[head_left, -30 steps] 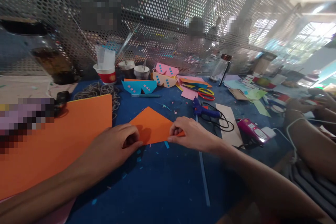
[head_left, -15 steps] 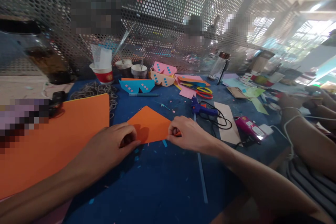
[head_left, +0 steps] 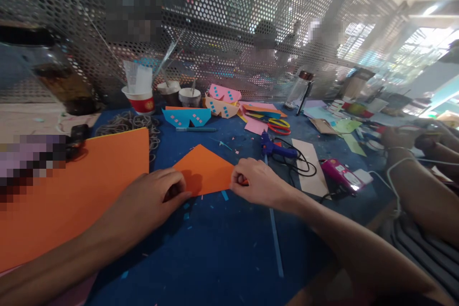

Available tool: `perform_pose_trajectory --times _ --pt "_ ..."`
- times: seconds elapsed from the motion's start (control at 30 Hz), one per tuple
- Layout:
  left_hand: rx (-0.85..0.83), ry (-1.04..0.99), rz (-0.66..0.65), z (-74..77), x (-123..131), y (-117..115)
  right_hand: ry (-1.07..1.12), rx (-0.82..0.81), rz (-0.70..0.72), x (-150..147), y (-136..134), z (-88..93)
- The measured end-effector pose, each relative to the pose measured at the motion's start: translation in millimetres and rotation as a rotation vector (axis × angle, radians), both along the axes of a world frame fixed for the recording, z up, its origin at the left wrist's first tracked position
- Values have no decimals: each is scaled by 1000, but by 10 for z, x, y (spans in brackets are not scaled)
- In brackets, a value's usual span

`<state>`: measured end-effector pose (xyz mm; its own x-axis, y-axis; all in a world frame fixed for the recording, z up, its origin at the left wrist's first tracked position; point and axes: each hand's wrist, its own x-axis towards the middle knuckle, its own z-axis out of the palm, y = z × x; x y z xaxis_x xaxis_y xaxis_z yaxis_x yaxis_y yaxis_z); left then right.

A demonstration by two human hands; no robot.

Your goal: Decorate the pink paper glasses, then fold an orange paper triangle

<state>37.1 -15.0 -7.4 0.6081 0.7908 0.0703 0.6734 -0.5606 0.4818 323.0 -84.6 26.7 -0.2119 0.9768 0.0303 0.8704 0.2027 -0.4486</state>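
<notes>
A small piece of orange paper with a pointed top lies on the blue table between my hands. My left hand grips its left corner, fingers curled and thumb along the lower edge. At the opposite corner my right hand pinches the paper with bent fingers, and a bit of orange shows beneath them. A large orange sheet lies under and beside my left forearm. Close beyond my right hand rests a blue glue gun with a black cord, and a clear glue stick extends below it.
Folded paper pieces with small squares, one blue, stand at the back near scissors and paper cups. Grey cord is heaped at left. A magenta box and another person's arm are at right. Perforated metal rises behind.
Both my hands keep hold of the orange paper almost unmoved. Only a very slight shift of the view shows.
</notes>
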Motion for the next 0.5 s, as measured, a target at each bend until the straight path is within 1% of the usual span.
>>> perform_pose_trajectory --times 0.1,0.33,0.5 --pt "-17 -1 -1 -2 -3 3 -7 1 -8 -11 -4 -7" --pt "-34 -8 -7 56 11 -13 -35 27 -35 -77 -21 -19" --pt "-37 2 -13 43 9 -6 -78 54 -52 -119 -30 -42"
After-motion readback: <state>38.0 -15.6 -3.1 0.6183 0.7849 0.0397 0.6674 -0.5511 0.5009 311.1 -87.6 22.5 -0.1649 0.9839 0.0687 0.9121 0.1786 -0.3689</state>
